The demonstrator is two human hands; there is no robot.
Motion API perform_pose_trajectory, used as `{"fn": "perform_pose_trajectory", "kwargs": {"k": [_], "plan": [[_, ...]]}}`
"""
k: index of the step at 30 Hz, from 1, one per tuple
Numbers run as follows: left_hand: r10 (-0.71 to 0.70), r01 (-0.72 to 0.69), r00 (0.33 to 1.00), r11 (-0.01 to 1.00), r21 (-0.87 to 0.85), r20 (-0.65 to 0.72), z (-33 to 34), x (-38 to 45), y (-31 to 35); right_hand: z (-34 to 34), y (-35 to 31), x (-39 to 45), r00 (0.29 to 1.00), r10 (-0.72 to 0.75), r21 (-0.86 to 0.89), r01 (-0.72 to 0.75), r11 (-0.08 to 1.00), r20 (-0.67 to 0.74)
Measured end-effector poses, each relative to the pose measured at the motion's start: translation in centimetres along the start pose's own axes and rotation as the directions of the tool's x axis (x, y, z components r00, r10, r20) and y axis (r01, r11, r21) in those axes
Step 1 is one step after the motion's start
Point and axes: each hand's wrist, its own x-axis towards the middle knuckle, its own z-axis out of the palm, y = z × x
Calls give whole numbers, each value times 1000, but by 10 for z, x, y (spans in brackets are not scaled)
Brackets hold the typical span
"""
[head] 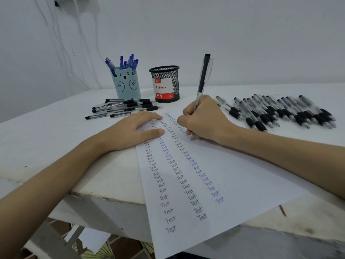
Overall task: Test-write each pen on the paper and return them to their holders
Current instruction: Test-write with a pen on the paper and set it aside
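My right hand [202, 119] grips a black pen [203, 77] upright, its tip on the white paper [233, 176] at the fourth column of "Test" words. My left hand [138, 130] lies flat on the paper's left edge, fingers straight, holding it down. A pale blue bear holder [127, 85] with several blue pens stands at the back left. Beside it is a black mesh holder [165, 83] labelled "Ball Pens", with no pens showing in it. Several black pens [123, 108] lie in front of the holders. A larger row of black pens [283, 112] lies to the right.
The white table [46, 131] has a chipped front edge, and the paper hangs over it. A white wall with hanging cables stands behind. Paper scraps lie on the floor at the lower left.
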Motion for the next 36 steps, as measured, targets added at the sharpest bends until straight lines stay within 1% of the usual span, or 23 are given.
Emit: {"fn": "perform_pose_trajectory", "kwargs": {"k": [5, 11, 15, 24, 28, 33, 36], "plan": [[-8, 8, 1000, 1000, -8, 0, 1, -1, 1, -1, 0, 0, 1000, -13, -7, 13, 1000, -19], [5, -5, 1000, 1000, -3, 1, 1, -1, 2, 0, -1, 0, 1000, -6, -13, 6, 1000, 17], [3, -3, 1000, 1000, -4, -4, 0, -1, 3, -1, 0, 1, 1000, -3, -1, 3, 1000, -15], [14, -14, 1000, 1000, 6, -8, 0, -1, 4, -1, -1, 0, 1000, -1, -17, 1, 1000, 3], [16, -16, 1000, 1000, 13, -5, 1, -1, 3, -1, -1, 1, 999, -7, -26, 6, 1000, -34], [20, -20, 1000, 1000, 20, -6, 0, -1, 1, 0, 0, 0, 1000, -7, -49, 6, 999, -19], [24, -24, 1000, 1000, 10, -3, 1, -1, 3, -1, 0, 1, 999, 15, -32, -16, 999, -38]]}}
